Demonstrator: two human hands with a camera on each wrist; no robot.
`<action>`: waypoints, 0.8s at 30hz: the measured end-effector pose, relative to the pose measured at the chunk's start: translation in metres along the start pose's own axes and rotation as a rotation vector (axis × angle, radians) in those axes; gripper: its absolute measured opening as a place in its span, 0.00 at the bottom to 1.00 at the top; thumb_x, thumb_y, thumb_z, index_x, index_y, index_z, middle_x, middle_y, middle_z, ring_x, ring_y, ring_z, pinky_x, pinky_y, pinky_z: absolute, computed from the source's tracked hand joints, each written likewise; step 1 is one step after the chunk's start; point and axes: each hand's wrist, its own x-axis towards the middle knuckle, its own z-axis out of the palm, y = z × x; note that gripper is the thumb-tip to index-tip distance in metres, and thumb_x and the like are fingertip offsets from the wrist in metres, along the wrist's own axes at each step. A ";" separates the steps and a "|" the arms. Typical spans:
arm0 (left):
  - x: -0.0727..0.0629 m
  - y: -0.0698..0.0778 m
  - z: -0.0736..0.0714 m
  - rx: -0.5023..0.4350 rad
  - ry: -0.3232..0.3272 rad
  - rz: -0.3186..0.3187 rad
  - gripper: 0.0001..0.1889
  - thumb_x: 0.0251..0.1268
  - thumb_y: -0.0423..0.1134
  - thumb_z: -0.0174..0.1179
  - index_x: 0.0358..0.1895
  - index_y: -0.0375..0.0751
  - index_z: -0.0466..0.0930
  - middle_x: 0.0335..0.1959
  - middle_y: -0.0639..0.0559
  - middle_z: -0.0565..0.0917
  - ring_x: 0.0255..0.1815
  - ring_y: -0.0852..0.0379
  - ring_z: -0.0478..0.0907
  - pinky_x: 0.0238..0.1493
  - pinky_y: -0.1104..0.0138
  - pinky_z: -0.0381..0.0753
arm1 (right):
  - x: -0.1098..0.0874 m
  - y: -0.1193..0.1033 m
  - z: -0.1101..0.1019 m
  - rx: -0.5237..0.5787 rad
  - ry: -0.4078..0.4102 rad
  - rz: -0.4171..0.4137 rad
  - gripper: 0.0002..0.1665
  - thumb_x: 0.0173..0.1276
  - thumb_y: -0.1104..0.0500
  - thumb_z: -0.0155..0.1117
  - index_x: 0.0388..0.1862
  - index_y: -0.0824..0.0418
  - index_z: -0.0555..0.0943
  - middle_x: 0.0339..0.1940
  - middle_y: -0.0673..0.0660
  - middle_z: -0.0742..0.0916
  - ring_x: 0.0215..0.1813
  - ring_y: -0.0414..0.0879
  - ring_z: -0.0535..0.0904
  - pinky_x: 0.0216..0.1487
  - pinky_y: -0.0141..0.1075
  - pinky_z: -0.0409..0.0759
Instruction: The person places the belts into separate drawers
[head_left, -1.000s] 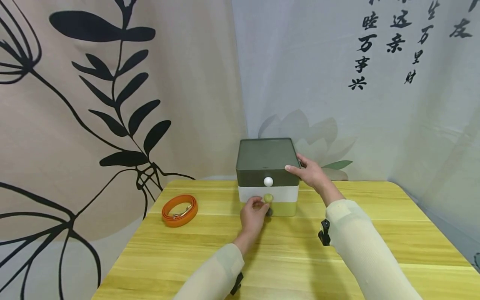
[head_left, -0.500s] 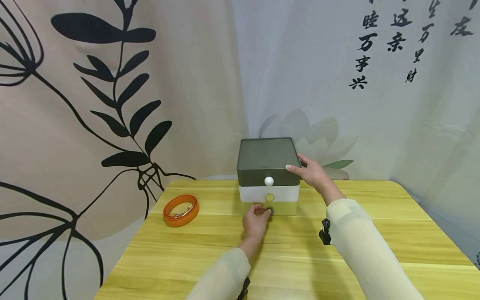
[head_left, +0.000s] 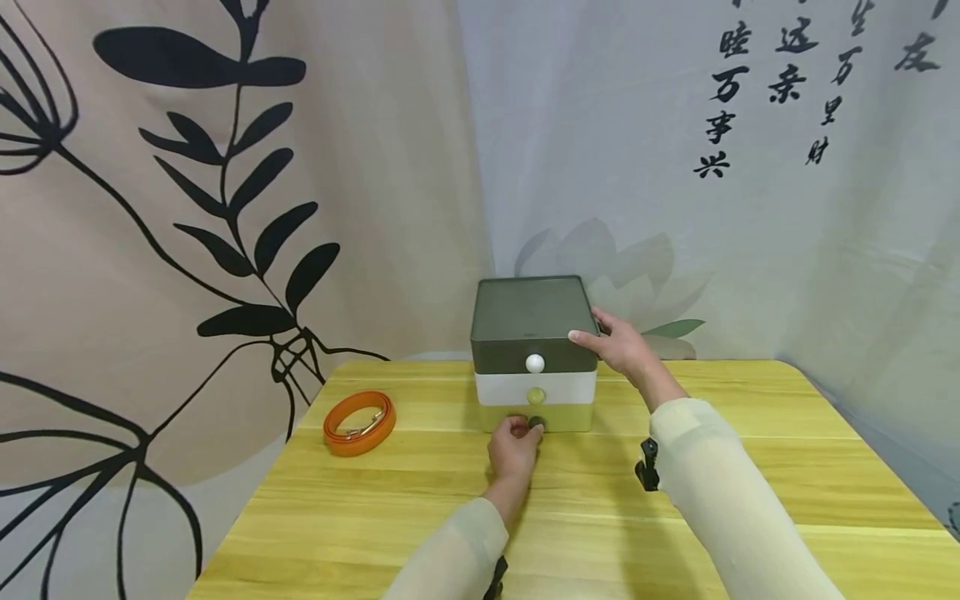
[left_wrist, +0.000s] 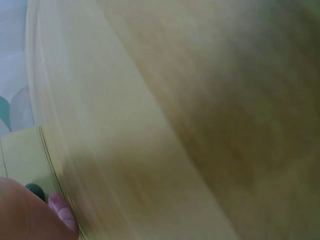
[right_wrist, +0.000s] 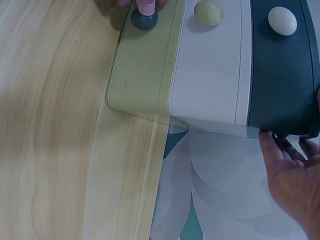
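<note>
A small three-tier drawer box stands at the back of the table, dark green on top, white in the middle, yellow-green below. Each tier has a round knob. My left hand is at the bottom tier, its thumb and fingers pinching the dark drawer knob. In the right wrist view a fingertip lies against that dark knob. My right hand holds the top right corner of the box, thumb on the top edge and fingers along the side. All the drawers look closed.
An orange strap with metal clips lies coiled on the left of the wooden table. Behind the table hangs a printed curtain with leaves and writing.
My left hand has moved down slightly and to the right, from beside the middle knob to the dark bottom knob. The right hand keeps its place on the box.
</note>
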 end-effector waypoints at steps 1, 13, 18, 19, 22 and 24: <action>0.000 0.000 0.001 -0.003 -0.003 -0.001 0.10 0.53 0.35 0.74 0.36 0.36 0.83 0.27 0.53 0.83 0.30 0.56 0.78 0.34 0.63 0.79 | 0.000 0.000 0.000 0.000 0.001 0.001 0.51 0.74 0.41 0.59 0.82 0.55 0.44 0.81 0.66 0.51 0.79 0.63 0.48 0.72 0.57 0.58; 0.002 -0.002 0.009 0.031 0.003 0.003 0.10 0.52 0.36 0.74 0.35 0.37 0.83 0.26 0.54 0.83 0.30 0.56 0.78 0.38 0.59 0.78 | 0.000 0.000 0.001 -0.013 0.017 0.004 0.50 0.73 0.40 0.59 0.82 0.55 0.45 0.80 0.66 0.52 0.79 0.63 0.47 0.73 0.57 0.55; 0.004 -0.004 0.010 0.031 0.006 0.001 0.10 0.53 0.36 0.74 0.35 0.37 0.83 0.26 0.53 0.83 0.30 0.56 0.78 0.37 0.60 0.79 | 0.000 -0.001 0.002 -0.005 0.018 -0.001 0.50 0.73 0.41 0.59 0.82 0.56 0.46 0.80 0.67 0.52 0.79 0.63 0.46 0.73 0.57 0.55; 0.004 -0.004 0.010 0.028 0.006 0.001 0.10 0.53 0.35 0.73 0.35 0.37 0.83 0.26 0.53 0.83 0.29 0.56 0.78 0.37 0.60 0.79 | 0.001 -0.001 0.003 -0.002 0.018 -0.001 0.50 0.73 0.41 0.59 0.82 0.56 0.46 0.80 0.67 0.52 0.79 0.63 0.47 0.73 0.57 0.56; 0.004 -0.003 0.010 0.014 0.000 -0.009 0.10 0.54 0.35 0.73 0.35 0.37 0.82 0.26 0.52 0.82 0.28 0.56 0.77 0.34 0.61 0.79 | 0.001 0.000 0.003 0.006 0.016 -0.002 0.51 0.73 0.41 0.60 0.82 0.56 0.45 0.80 0.67 0.52 0.79 0.63 0.48 0.72 0.56 0.58; 0.004 -0.003 0.011 0.014 -0.008 -0.018 0.09 0.54 0.35 0.73 0.35 0.38 0.82 0.25 0.53 0.82 0.28 0.57 0.77 0.34 0.62 0.79 | 0.001 0.001 0.002 0.006 0.016 -0.004 0.51 0.73 0.41 0.60 0.82 0.56 0.45 0.80 0.67 0.53 0.79 0.63 0.48 0.72 0.57 0.59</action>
